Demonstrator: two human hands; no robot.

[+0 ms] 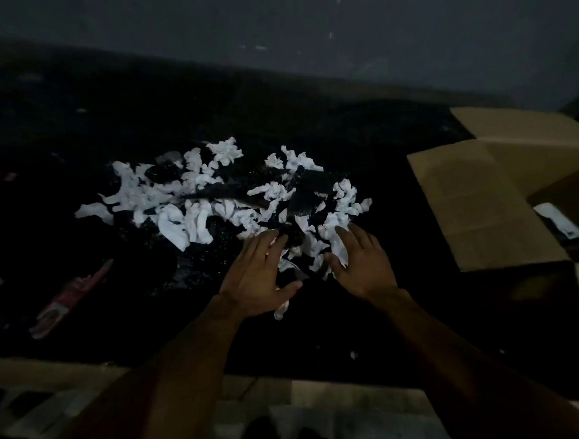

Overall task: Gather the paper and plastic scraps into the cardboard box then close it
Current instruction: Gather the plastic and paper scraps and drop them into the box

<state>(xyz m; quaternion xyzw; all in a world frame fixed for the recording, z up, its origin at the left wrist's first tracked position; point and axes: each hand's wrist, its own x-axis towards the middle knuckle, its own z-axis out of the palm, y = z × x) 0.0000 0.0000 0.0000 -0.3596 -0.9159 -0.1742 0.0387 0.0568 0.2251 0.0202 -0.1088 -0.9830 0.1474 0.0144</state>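
While the light is dim, we log a dark table (86, 127) | cardboard box (481, 201) at 3 o'clock, flaps open | scraps (216, 196) heaped at centre, outside the box | left hand (259, 274) and right hand (362, 265) on the heap's 6 o'clock edge, fingers straight, gripping nothing | pink packet (69, 299) at 8 o'clock

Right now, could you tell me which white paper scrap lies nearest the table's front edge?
The tiny scrap between the forearms, alone, well clear of the pile.
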